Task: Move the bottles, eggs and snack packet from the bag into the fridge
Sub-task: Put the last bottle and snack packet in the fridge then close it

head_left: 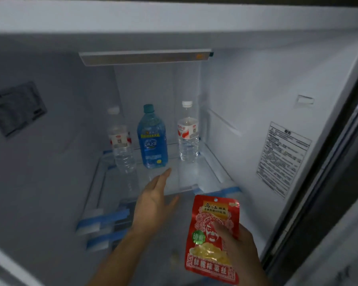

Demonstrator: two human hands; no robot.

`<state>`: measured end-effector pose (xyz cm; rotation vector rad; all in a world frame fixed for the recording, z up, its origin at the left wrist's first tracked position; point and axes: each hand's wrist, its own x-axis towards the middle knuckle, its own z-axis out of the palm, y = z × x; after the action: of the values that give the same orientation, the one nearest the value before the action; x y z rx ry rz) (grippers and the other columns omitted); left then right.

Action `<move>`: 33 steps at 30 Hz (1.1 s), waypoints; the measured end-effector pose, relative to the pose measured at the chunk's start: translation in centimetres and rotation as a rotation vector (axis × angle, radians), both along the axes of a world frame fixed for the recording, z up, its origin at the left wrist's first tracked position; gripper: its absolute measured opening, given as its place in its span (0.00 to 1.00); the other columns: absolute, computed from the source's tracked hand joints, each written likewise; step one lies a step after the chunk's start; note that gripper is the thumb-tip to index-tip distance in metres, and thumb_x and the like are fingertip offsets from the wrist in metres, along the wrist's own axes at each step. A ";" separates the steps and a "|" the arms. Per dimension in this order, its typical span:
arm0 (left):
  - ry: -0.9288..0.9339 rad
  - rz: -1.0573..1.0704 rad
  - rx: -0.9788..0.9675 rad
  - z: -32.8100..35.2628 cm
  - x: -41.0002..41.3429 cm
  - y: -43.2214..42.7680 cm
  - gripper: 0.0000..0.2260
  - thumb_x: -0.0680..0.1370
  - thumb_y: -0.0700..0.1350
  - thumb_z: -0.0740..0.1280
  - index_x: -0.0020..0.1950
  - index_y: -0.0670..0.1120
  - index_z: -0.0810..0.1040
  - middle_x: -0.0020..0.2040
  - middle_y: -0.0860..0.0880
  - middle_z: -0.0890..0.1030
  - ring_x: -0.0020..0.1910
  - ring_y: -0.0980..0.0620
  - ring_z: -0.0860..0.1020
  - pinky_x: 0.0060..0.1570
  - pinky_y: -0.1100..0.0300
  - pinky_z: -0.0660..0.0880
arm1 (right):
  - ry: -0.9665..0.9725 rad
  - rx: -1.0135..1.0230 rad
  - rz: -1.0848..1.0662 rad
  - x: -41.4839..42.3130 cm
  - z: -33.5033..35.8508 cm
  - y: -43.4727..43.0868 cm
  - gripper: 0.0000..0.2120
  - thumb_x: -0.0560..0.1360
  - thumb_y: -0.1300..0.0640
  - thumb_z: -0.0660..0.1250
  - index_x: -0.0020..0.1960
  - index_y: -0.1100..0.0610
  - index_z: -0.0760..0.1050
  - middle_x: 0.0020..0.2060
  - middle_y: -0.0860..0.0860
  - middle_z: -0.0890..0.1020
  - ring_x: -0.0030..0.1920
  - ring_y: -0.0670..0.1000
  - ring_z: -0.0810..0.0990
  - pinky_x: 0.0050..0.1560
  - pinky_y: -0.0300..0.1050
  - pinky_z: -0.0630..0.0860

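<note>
Three bottles stand upright at the back of the fridge's glass shelf [207, 178]: a clear bottle with a red-white label [121, 145] on the left, a blue bottle with a teal cap [152, 139] in the middle, and another clear bottle [188, 133] on the right. My left hand [155, 198] reaches over the shelf's front, fingers stretched toward the blue bottle, holding nothing. My right hand [238, 242] grips a red snack packet [212, 238] in front of the fridge, below the shelf edge. No eggs or bag are in view.
The fridge's side walls close in left and right; a label [283, 157] sits on the right wall. A light bar [145, 57] hangs from the ceiling. Blue tape strips [103, 219] mark the shelf's front corners. The dark door edge [327, 182] runs along the right.
</note>
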<state>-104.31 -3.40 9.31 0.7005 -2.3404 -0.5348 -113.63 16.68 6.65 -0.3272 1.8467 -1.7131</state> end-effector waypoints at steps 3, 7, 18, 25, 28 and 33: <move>0.034 0.026 -0.203 -1.3 5.2 1.8 0.23 0.77 0.53 0.66 0.71 0.48 0.72 0.62 0.46 0.80 0.59 0.46 0.79 0.57 0.48 0.78 | -0.022 0.016 0.069 1.1 -1.0 0.1 0.11 0.75 0.50 0.72 0.55 0.53 0.81 0.42 0.49 0.89 0.42 0.53 0.88 0.50 0.55 0.84; -0.050 0.069 -0.391 -4.5 10.8 3.8 0.22 0.75 0.46 0.68 0.68 0.43 0.75 0.66 0.45 0.77 0.64 0.43 0.75 0.63 0.46 0.73 | -0.071 0.046 0.146 2.7 -3.7 0.9 0.14 0.75 0.47 0.72 0.58 0.50 0.80 0.47 0.52 0.88 0.45 0.58 0.88 0.54 0.63 0.82; -0.476 0.218 0.054 -17.3 17.0 6.4 0.24 0.78 0.55 0.62 0.74 0.53 0.67 0.72 0.48 0.71 0.68 0.44 0.73 0.64 0.49 0.72 | -0.076 0.220 0.183 4.9 -11.2 1.4 0.06 0.77 0.51 0.71 0.51 0.46 0.75 0.49 0.50 0.85 0.47 0.56 0.85 0.51 0.56 0.81; -0.785 0.177 0.218 -22.0 16.3 5.8 0.30 0.80 0.65 0.53 0.80 0.61 0.48 0.82 0.52 0.46 0.80 0.46 0.49 0.76 0.46 0.52 | -0.079 0.261 0.157 5.6 -15.0 -0.4 0.05 0.78 0.53 0.70 0.50 0.46 0.75 0.49 0.51 0.85 0.49 0.56 0.85 0.55 0.61 0.82; -0.831 0.172 0.223 -23.9 15.6 5.2 0.32 0.78 0.68 0.46 0.79 0.61 0.43 0.81 0.52 0.41 0.80 0.45 0.41 0.76 0.43 0.45 | -0.021 0.279 0.151 5.8 -16.3 -2.4 0.05 0.79 0.54 0.69 0.47 0.46 0.74 0.47 0.48 0.84 0.48 0.52 0.85 0.53 0.55 0.82; -0.897 0.187 0.175 -25.8 15.3 5.2 0.35 0.73 0.72 0.38 0.78 0.62 0.36 0.78 0.52 0.33 0.78 0.44 0.35 0.76 0.41 0.38 | 0.113 0.322 0.149 5.1 -18.4 -6.4 0.04 0.79 0.54 0.70 0.49 0.47 0.75 0.46 0.46 0.83 0.49 0.50 0.84 0.47 0.46 0.80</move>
<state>-89.02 1.76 -16.53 1.4581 -2.9989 -0.3811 -108.52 10.33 -11.79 -0.4227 2.0852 -1.2959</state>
